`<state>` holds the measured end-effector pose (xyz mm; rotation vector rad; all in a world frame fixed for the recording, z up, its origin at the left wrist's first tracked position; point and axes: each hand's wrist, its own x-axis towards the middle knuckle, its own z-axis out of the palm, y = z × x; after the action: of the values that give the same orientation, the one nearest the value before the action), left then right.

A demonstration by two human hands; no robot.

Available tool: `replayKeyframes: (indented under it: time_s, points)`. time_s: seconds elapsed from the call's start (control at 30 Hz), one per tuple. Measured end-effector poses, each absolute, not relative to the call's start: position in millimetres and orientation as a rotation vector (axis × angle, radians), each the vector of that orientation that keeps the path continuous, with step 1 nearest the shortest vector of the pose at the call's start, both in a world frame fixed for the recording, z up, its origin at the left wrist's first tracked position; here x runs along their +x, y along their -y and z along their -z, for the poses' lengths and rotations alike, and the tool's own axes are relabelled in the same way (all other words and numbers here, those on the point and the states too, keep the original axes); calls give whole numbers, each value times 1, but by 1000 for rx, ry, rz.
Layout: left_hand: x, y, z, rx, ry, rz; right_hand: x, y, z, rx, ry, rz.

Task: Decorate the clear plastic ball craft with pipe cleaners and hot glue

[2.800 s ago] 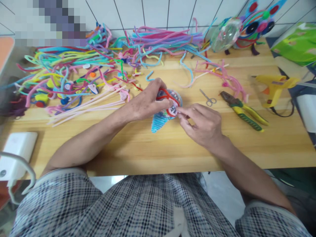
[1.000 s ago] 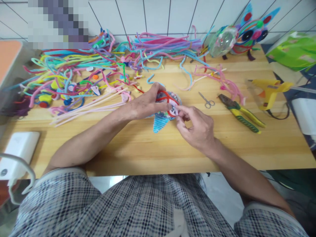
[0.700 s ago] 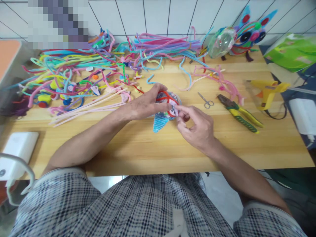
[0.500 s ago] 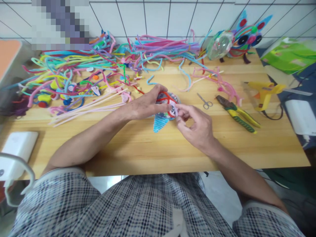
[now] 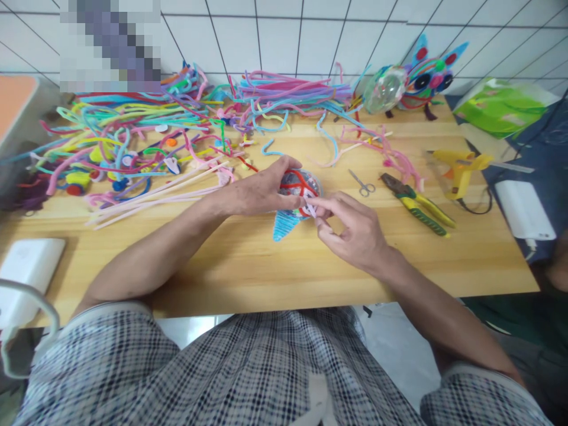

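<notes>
Near the middle of the wooden table, my left hand [image 5: 260,190] is closed around a small round clear craft piece [image 5: 314,180] bound with red pipe cleaner. A striped blue pointed flap [image 5: 284,225], which looks wound from pipe cleaner, sticks out of it toward me. From the right, my right hand [image 5: 355,231] pinches a short pale lilac strip [image 5: 311,208] against the front of the craft piece. My left thumb touches that same spot. Fingers cover much of the piece, so how the strip is attached cannot be seen.
Small scissors [image 5: 364,187], pliers [image 5: 417,206] and a yellow glue gun [image 5: 459,168] lie to the right. Piles of pipe cleaners [image 5: 293,92] fill the back and left. A colourful animal figure [image 5: 428,83] stands behind. White power banks [image 5: 526,210] sit at both sides.
The view has shifted slightly, so the table's right side appears further left. My right fingers have moved slightly over the lilac strip; both hands keep hold.
</notes>
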<state>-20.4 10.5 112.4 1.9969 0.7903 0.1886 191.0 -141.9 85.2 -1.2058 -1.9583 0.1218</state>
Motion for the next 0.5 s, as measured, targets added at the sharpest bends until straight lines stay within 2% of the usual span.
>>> replayKeyframes:
  time_s: [0.17, 0.3, 0.5]
  points:
    - [-21, -9, -111, 2039, -737, -215, 223, 162, -79, -1379, 1841, -175]
    - [-25, -13, -101, 2099, -738, -251, 303, 187, -59, -1628, 1456, -196]
    - [-26, -20, -92, 2088, -668, -260, 452, 188, -54, -1757, 1247, 152]
